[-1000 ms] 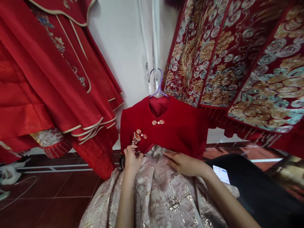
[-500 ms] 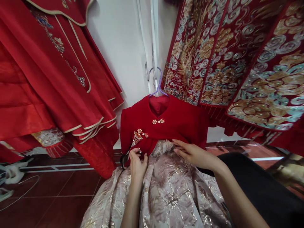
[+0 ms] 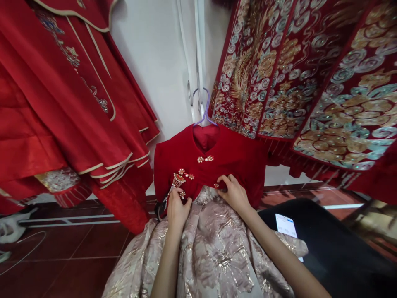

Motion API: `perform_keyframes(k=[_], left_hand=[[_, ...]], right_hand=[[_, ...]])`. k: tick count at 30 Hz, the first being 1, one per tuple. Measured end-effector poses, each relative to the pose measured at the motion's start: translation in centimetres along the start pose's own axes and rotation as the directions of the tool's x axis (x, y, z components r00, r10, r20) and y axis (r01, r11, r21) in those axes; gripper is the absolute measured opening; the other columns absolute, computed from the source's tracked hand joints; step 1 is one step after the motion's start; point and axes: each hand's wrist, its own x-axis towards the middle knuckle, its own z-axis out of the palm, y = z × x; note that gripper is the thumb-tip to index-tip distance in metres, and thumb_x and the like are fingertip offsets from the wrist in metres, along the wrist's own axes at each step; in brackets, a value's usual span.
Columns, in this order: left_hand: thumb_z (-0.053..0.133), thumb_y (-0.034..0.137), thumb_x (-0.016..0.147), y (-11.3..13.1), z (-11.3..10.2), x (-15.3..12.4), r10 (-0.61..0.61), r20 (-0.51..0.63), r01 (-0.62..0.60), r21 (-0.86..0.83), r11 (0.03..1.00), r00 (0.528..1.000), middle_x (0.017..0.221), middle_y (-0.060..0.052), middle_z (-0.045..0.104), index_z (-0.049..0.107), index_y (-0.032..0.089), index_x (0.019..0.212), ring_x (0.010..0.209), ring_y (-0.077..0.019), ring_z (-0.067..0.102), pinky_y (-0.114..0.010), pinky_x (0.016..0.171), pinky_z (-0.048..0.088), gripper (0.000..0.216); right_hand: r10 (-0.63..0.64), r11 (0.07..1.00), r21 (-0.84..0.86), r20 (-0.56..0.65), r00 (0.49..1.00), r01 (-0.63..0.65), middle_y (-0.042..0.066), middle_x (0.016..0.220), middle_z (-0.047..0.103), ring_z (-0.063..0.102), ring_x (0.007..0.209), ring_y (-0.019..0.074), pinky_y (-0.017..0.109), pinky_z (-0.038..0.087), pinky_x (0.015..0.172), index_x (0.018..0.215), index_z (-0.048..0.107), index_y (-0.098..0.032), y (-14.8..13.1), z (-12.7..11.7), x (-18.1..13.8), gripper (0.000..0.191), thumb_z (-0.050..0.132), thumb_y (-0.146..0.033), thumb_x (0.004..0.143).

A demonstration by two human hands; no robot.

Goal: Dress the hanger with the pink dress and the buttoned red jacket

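Note:
A small red velvet jacket [image 3: 235,157] hangs on a purple hanger [image 3: 203,111] against the white wall, over a pale pink and gold brocade skirt [image 3: 217,256]. It has pearl clasps at the collar [image 3: 206,159] and a tasselled gold ornament [image 3: 179,179] on its left side. My left hand [image 3: 177,206] rests at the jacket's lower hem just below the ornament, fingers curled on the fabric edge. My right hand [image 3: 233,192] pinches the jacket's hem near the middle, thumb and fingers pressed together.
Red embroidered robes [image 3: 62,107] hang at the left. A heavily embroidered red and gold garment [image 3: 310,82] hangs at the right. A phone [image 3: 287,225] lies on a black surface [image 3: 335,248] at lower right. The floor is red-brown tile [image 3: 62,256], with white cables [image 3: 12,231] at far left.
My right hand moved up and left from lying flat on the skirt to pinching the jacket hem. My left hand shifted slightly along the hem below the ornament.

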Motion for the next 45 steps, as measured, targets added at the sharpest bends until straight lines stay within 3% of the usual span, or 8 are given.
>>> perform_keyframes(k=[4,8,12,17,22,30,35,45], left_hand=[[0.055,0.024,0.076,0.2,-0.9,-0.6,-0.066,0.002,0.066,-0.011,0.998,0.998,0.085,-0.004,0.064,0.053,0.019,0.097,0.077,-0.0196,0.063,-0.03,0.072,0.046,0.021],[0.059,0.032,0.074,1.5,-3.7,-0.2,-0.17,-0.056,0.17,-0.001,0.985,0.984,0.071,0.001,0.066,0.06,0.022,0.086,0.066,-0.0182,0.064,-0.028,0.066,0.043,0.016],[0.06,0.03,0.07,4.0,-5.8,-0.2,-0.114,-0.073,0.106,-0.107,0.989,0.991,0.062,0.003,0.063,0.062,0.022,0.079,0.058,-0.0146,0.061,-0.025,0.063,0.043,0.013],[0.06,0.021,0.068,5.1,-2.0,-2.2,0.024,0.128,0.006,-0.223,0.975,0.991,0.067,0.003,0.063,0.06,0.02,0.092,0.06,-0.0129,0.06,-0.024,0.062,0.045,0.024],[0.059,0.022,0.074,3.3,2.7,-3.4,-0.003,0.014,0.009,-0.409,0.913,1.0,0.079,0.0,0.063,0.049,0.02,0.112,0.071,-0.0141,0.061,-0.026,0.069,0.049,0.039],[0.063,0.031,0.078,3.4,1.7,-3.5,-0.091,-0.107,0.025,-0.505,0.863,0.99,0.076,0.001,0.062,0.052,0.021,0.106,0.065,-0.0119,0.06,-0.024,0.064,0.051,0.031],[0.063,0.031,0.079,3.6,1.6,-3.7,-0.094,-0.107,0.024,-0.529,0.849,0.99,0.073,0.001,0.063,0.056,0.02,0.094,0.062,-0.0111,0.06,-0.022,0.06,0.049,0.02],[0.063,0.033,0.078,3.6,1.2,-3.9,-0.137,-0.16,0.029,-0.541,0.84,0.978,0.077,-0.002,0.067,0.063,0.018,0.089,0.065,-0.0121,0.063,-0.022,0.06,0.052,0.019]], right_hand=[[-0.035,0.993,0.112,0.05,0.998,0.029,-0.002,0.079,0.048,0.053,0.067,0.013,0.023,0.036,0.059,0.089,0.059,-0.025,0.3,-0.7,0.4,0.018,0.065,-0.02,0.073],[-0.212,0.932,0.319,0.104,0.972,0.17,-0.004,0.069,0.046,0.047,0.06,0.0113,0.022,0.036,0.057,0.083,0.056,-0.022,-0.3,-3.4,0.7,0.01,0.062,-0.019,0.074],[-0.266,0.891,0.392,0.037,0.963,0.231,-0.003,0.075,0.051,0.049,0.061,0.0101,0.021,0.039,0.057,0.086,0.052,-0.022,-1.5,-6.0,0.4,0.016,0.058,-0.014,0.073],[-0.246,0.914,0.337,0.019,0.969,0.226,-0.004,0.073,0.052,0.049,0.059,0.0093,0.021,0.04,0.059,0.093,0.052,-0.023,-2.2,-7.0,-0.1,0.023,0.055,-0.013,0.072],[-0.263,0.912,0.35,0.096,0.96,0.215,-0.005,0.069,0.05,0.049,0.057,0.0092,0.021,0.04,0.058,0.1,0.054,-0.022,-2.4,-6.0,-0.3,0.029,0.055,-0.013,0.072],[-0.282,0.94,0.258,0.221,0.934,0.223,-0.001,0.077,0.054,0.053,0.065,0.0117,0.024,0.041,0.063,0.093,0.059,-0.021,-1.6,-4.6,-0.1,0.021,0.059,-0.016,0.072],[-0.318,0.905,0.381,0.304,0.898,0.192,-0.002,0.076,0.056,0.053,0.064,0.0108,0.022,0.04,0.058,0.086,0.051,-0.021,-1.9,-4.4,-0.3,0.019,0.063,-0.016,0.071],[-0.266,0.871,0.484,0.317,0.91,0.086,-0.004,0.068,0.06,0.059,0.062,0.0119,0.022,0.042,0.057,0.082,0.048,-0.021,-2.7,-3.6,-0.5,0.027,0.073,-0.026,0.071]])
